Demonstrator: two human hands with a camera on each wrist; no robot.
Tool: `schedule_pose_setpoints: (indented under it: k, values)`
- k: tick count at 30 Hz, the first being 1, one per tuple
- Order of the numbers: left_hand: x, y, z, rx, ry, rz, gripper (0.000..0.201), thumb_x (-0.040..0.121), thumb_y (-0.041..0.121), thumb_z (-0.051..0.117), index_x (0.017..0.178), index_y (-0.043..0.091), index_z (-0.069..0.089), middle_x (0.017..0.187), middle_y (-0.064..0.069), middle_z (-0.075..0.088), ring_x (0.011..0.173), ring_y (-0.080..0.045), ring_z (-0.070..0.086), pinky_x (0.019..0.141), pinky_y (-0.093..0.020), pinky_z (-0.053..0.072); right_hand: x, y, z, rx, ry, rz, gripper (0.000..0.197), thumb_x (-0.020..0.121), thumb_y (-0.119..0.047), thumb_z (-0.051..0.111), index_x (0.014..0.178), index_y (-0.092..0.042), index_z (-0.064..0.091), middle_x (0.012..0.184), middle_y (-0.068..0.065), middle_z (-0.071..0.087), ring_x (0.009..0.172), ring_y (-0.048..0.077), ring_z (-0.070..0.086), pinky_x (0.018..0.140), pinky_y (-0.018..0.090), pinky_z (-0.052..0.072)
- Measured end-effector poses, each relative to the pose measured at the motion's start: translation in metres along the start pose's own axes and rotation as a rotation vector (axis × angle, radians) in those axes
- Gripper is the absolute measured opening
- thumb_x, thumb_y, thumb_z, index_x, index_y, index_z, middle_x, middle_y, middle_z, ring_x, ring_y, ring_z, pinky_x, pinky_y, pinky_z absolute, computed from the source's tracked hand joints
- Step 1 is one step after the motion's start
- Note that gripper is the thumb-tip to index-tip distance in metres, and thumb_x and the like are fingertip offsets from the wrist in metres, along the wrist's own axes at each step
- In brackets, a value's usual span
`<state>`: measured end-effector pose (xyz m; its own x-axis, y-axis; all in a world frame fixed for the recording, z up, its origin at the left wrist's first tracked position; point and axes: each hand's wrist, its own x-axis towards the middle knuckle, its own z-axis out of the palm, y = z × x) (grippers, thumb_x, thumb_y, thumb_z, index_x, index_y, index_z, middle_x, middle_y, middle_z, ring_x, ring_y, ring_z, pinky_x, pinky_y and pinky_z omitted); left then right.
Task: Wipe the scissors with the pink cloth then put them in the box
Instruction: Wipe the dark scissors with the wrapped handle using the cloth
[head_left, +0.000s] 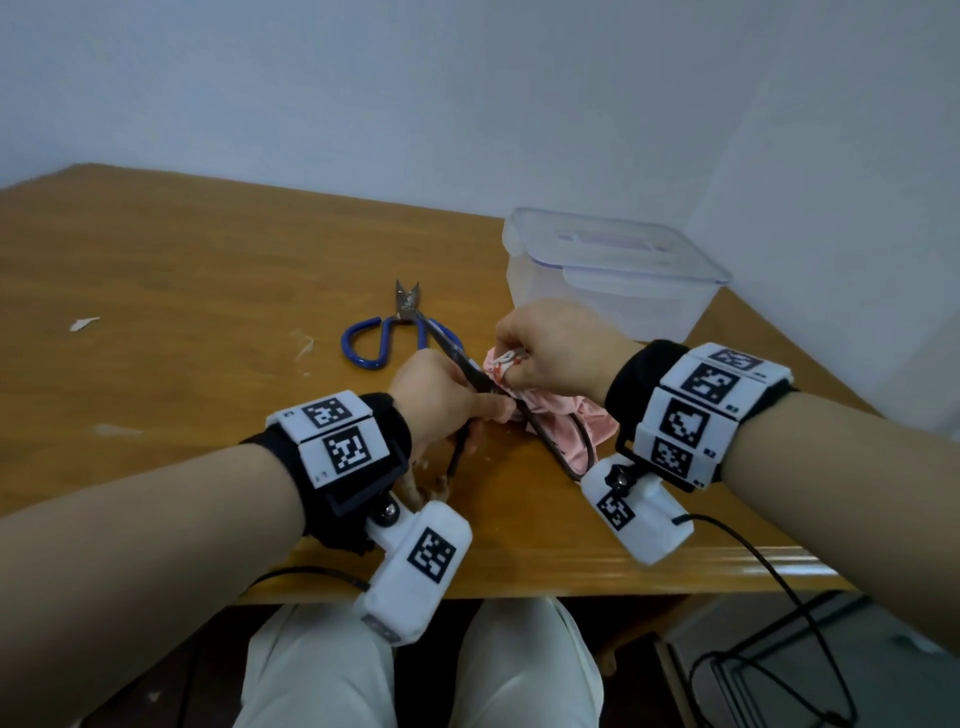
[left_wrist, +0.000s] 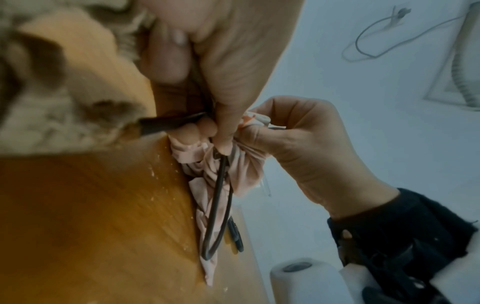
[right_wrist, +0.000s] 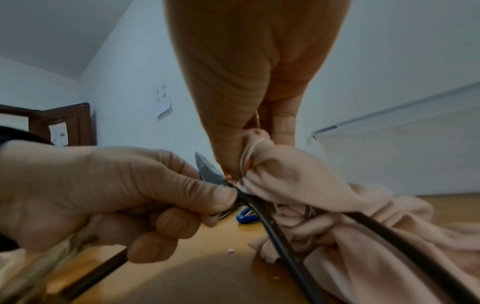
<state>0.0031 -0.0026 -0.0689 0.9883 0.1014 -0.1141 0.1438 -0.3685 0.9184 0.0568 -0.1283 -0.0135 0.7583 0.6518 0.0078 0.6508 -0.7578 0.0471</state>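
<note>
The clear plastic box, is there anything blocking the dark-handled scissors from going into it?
Yes. The clear plastic box has its lid on, covering the opening. The dark-handled scissors are held by the left hand, beside the pink cloth. The blue-handled scissors lie left of the box, not between.

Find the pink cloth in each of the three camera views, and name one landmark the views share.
Head: pink cloth lies right of centre, bunched under the right hand.
Left wrist: centre, hanging down from the right hand's grip.
Right wrist: lower right, draped onto the table.
Shared landmark: the black-handled scissors that cross the cloth, seen in all three views.
</note>
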Motion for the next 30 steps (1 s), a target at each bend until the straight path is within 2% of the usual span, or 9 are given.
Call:
schedule_pose_setpoints:
  k: [5, 9, 13, 15, 17, 20, 24, 28, 30]
  values:
    - [-0.0008, 0.0002, 0.0021, 0.013, -0.007, -0.003, 0.039, 0.075, 0.026, 0.081, 0.046, 0.01, 0.06, 0.053, -0.01, 0.062, 0.045, -0.018, 0.056, 0.056, -0.03, 0.051, 0.0027, 0.0046, -0.0022, -0.063, 0.022, 0.041, 0.021, 0.092, -0.022, 0.056, 0.111, -0.013, 0.059, 0.097, -0.001, 0.051, 0.084, 0.012, 0.04, 0.07, 0.024, 0.03]
    - [-0.0019, -0.0015, 0.0015, 0.035, -0.025, -0.003, 0.039, 0.077, 0.03, 0.079, 0.051, 0.007, 0.062, 0.051, -0.008, 0.062, 0.046, -0.017, 0.055, 0.053, -0.026, 0.048, -0.0012, 0.0053, -0.0033, -0.004, 0.004, 0.029, 0.021, 0.091, -0.021, 0.057, 0.11, -0.016, 0.062, 0.095, -0.004, 0.052, 0.088, 0.014, 0.049, 0.07, 0.025, 0.034]
    - [-0.0036, -0.0008, 0.0035, 0.032, -0.008, 0.005, 0.039, 0.077, 0.026, 0.079, 0.05, 0.006, 0.06, 0.04, -0.001, 0.056, 0.032, -0.008, 0.045, 0.036, -0.015, 0.034, -0.0062, 0.0021, -0.0026, 0.053, -0.022, -0.034, 0.017, 0.087, -0.019, 0.06, 0.104, -0.016, 0.064, 0.097, -0.001, 0.06, 0.087, 0.015, 0.051, 0.064, 0.023, 0.039]
    - [-0.0023, -0.0005, 0.0037, 0.039, 0.002, 0.031, 0.041, 0.077, 0.025, 0.079, 0.044, 0.012, 0.059, 0.042, -0.003, 0.058, 0.034, -0.01, 0.049, 0.039, -0.017, 0.038, -0.0042, 0.0034, -0.0023, 0.022, -0.013, -0.028, 0.015, 0.088, -0.019, 0.06, 0.102, -0.014, 0.061, 0.091, -0.002, 0.054, 0.083, 0.013, 0.047, 0.057, 0.02, 0.032]
    - [-0.0006, -0.0001, 0.0024, 0.043, 0.006, 0.045, 0.043, 0.076, 0.025, 0.08, 0.039, 0.017, 0.059, 0.046, -0.005, 0.06, 0.038, -0.014, 0.053, 0.046, -0.023, 0.046, -0.0014, 0.0038, -0.0027, -0.02, 0.003, -0.014, 0.015, 0.09, -0.02, 0.058, 0.104, -0.015, 0.059, 0.09, -0.004, 0.049, 0.084, 0.014, 0.047, 0.062, 0.023, 0.032]
    - [-0.001, 0.0005, 0.0006, 0.047, -0.004, 0.036, 0.042, 0.075, 0.025, 0.08, 0.041, 0.015, 0.059, 0.046, -0.005, 0.06, 0.039, -0.014, 0.054, 0.048, -0.024, 0.048, -0.0005, 0.0049, -0.0019, -0.024, 0.017, -0.001, 0.014, 0.09, -0.02, 0.058, 0.104, -0.016, 0.057, 0.092, -0.004, 0.048, 0.085, 0.014, 0.046, 0.068, 0.024, 0.033]
    - [-0.0013, 0.001, 0.0018, 0.032, -0.017, 0.039, 0.036, 0.075, 0.023, 0.08, 0.047, 0.012, 0.061, 0.05, -0.008, 0.061, 0.04, -0.015, 0.054, 0.048, -0.024, 0.047, -0.0043, 0.0048, -0.0011, 0.058, -0.027, -0.065, 0.009, 0.087, -0.019, 0.062, 0.087, -0.021, 0.053, 0.088, -0.005, 0.053, 0.083, 0.012, 0.047, 0.065, 0.024, 0.034]
    - [0.0019, 0.0019, 0.0021, 0.036, 0.035, 0.054, 0.025, 0.074, 0.024, 0.081, 0.056, 0.011, 0.069, 0.058, -0.007, 0.066, 0.046, -0.013, 0.055, 0.047, -0.023, 0.044, -0.0011, 0.0076, -0.0029, 0.067, 0.02, -0.024, 0.013, 0.087, -0.019, 0.062, 0.099, -0.015, 0.061, 0.089, -0.005, 0.051, 0.083, 0.012, 0.046, 0.065, 0.023, 0.034]
    - [0.0026, 0.0022, 0.0004, 0.038, 0.04, 0.043, 0.025, 0.072, 0.026, 0.082, 0.061, 0.007, 0.07, 0.054, -0.003, 0.064, 0.045, -0.012, 0.053, 0.047, -0.024, 0.043, 0.0021, 0.0092, -0.0036, 0.086, 0.053, 0.014, 0.014, 0.087, -0.019, 0.062, 0.101, -0.015, 0.061, 0.088, -0.005, 0.05, 0.084, 0.013, 0.047, 0.058, 0.021, 0.033]
